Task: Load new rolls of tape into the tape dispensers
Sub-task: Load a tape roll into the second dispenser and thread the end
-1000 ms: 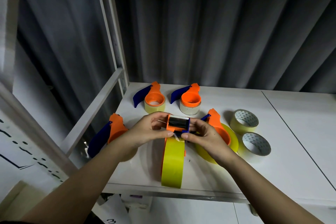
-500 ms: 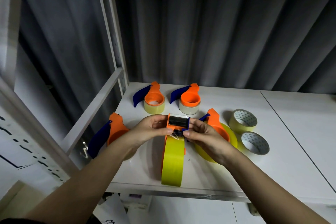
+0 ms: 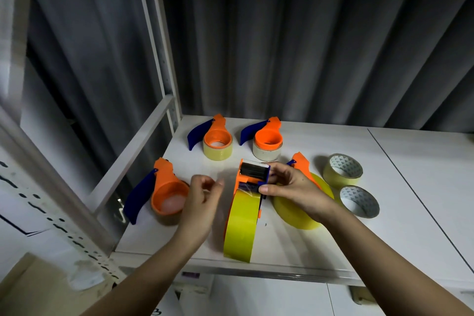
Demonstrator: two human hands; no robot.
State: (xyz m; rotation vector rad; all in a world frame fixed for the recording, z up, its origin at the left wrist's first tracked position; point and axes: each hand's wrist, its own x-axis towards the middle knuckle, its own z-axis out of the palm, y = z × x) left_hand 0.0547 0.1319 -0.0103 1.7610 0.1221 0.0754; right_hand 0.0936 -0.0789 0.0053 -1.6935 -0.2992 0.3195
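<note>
An orange and blue tape dispenser (image 3: 252, 174) stands on edge at the middle of the white shelf (image 3: 384, 226), loaded with a big yellow tape roll (image 3: 241, 226). My right hand (image 3: 289, 187) grips the dispenser's head at its right side, thumb by the tape end. My left hand (image 3: 202, 192) hovers just left of the dispenser, fingers loosely curled, blurred, nothing clearly in it. A second dispenser with a yellow roll (image 3: 305, 213) lies flat under my right wrist.
Two dispensers with small rolls (image 3: 218, 141) (image 3: 266, 141) lie at the back. Another dispenser (image 3: 164, 192) lies at the left edge by the rack rail. Two loose tape rolls (image 3: 342, 169) (image 3: 359, 200) sit at the right. A steel upright (image 3: 159, 41) bounds the left.
My left hand has let go of the dispenser head and pulled away to the left. My right hand keeps its hold on the dispenser.
</note>
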